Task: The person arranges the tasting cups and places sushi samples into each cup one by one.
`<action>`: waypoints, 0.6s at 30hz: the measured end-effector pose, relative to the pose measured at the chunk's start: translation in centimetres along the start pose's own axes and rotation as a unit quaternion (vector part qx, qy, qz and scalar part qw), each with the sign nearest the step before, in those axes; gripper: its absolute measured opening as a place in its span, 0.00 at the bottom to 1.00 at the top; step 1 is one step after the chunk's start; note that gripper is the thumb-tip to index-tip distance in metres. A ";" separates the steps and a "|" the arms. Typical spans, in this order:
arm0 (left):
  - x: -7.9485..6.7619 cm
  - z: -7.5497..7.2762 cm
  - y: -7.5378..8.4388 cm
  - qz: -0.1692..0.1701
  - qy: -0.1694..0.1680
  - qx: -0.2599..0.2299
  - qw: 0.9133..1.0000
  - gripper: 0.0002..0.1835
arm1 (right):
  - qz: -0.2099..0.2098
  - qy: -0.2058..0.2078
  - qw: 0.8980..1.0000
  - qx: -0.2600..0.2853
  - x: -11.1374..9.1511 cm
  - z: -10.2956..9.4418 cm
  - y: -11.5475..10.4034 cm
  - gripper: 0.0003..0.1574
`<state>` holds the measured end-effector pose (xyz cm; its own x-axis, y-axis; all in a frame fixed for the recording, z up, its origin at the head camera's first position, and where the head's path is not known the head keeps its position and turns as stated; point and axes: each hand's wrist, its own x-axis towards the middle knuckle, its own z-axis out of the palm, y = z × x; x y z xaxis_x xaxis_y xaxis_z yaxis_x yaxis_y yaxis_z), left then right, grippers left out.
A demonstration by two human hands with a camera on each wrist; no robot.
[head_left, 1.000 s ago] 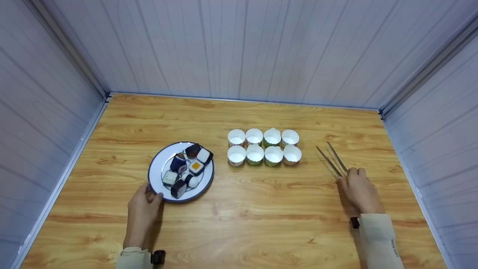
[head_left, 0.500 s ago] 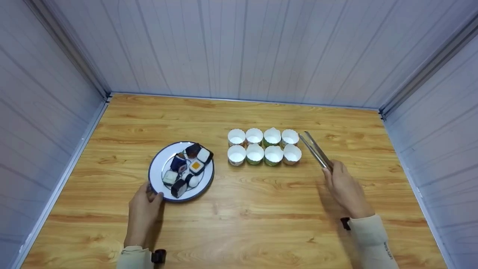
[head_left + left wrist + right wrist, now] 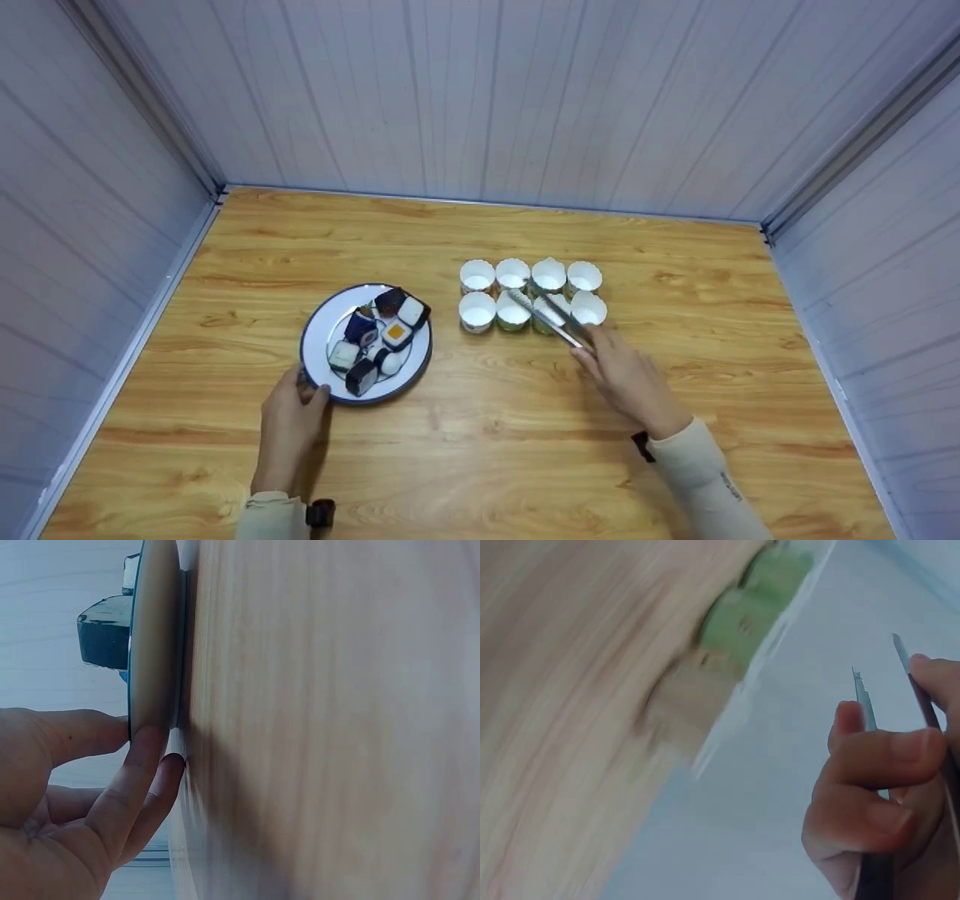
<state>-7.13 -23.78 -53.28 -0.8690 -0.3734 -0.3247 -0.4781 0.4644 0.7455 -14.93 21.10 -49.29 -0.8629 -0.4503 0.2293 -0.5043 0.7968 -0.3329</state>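
On the left of the table, a white plate [image 3: 316,345] with a blue rim bears several sushi pieces [image 3: 397,334], some wrapped in black. My left hand [image 3: 289,420] pinches the plate's near-left rim, thumb on top and fingers beneath, as the left wrist view shows. My right hand [image 3: 630,379] grips metal tongs [image 3: 551,319], whose arms stand apart with nothing between the tips. The tongs reach over the paper cups [image 3: 477,309], and their tips overlap the middle cups in the head view.
The white-lined cups stand in two rows right of the plate; green and tan sides [image 3: 739,630] show in the right wrist view. Pale panel walls [image 3: 480,97] enclose the wooden table [image 3: 465,465] at the back and both sides.
My right hand has lifted the tongs and carried them left, from right of the cups to above them. My left hand stays at the plate's rim.
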 end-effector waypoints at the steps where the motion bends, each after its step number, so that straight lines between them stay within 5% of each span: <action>1: 0.0 0.0 0.0 0.001 -0.001 -0.002 1.000 0.31 | -0.014 -0.004 1.000 0.007 0.2 0.3 -0.5 0.23; 7: 0.0 0.2 0.1 0.010 0.007 -0.003 1.000 0.30 | -0.043 -0.018 0.999 0.025 1.6 2.1 -2.7 0.17; 18: 0.0 0.2 0.3 -0.006 0.007 0.005 1.000 0.30 | 0.025 -0.140 0.978 0.151 4.3 5.7 -5.6 0.18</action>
<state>-7.34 -23.50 -53.20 -0.8614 -0.3902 -0.3251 -0.4897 0.4684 0.7354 -15.98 12.37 -51.69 -0.8407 -0.5401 -0.0386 -0.4119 0.6842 -0.6018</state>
